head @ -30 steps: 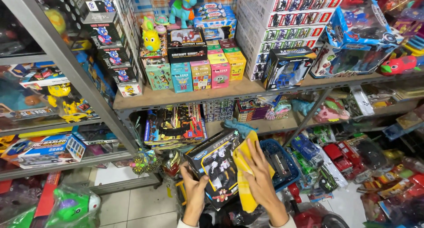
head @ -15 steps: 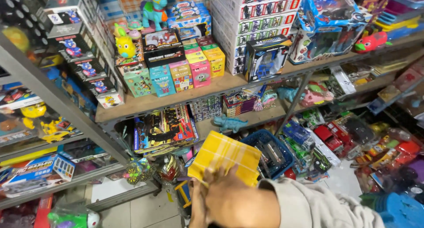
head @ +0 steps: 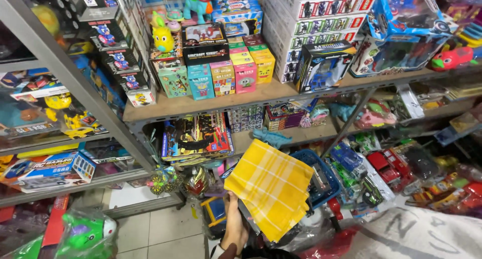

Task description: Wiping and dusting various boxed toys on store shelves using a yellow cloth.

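Note:
My left hand (head: pixel 234 225) is low in the middle of the head view. It grips the lower left edge of a flat dark toy box (head: pixel 247 218). A yellow checked cloth (head: pixel 271 187) lies over the box and hides nearly all of it. My right hand is out of sight; only a grey sleeve (head: pixel 419 234) shows at the bottom right. In front of the cloth stands a metal shelf rack (head: pixel 201 104) packed with boxed toys.
A blue plastic basket (head: pixel 325 188) with small toys sits just right of the cloth. Toy cars in packs (head: pixel 391 163) pile up at the right. A slanted grey shelf post (head: pixel 75 78) runs down the left. Green bagged toys (head: pixel 83 234) lie on the tiled floor (head: pixel 155 229).
The yellow cloth, held beside the box a second ago, now covers it. My right hand and arm have pulled back out of view. The view has shifted a little.

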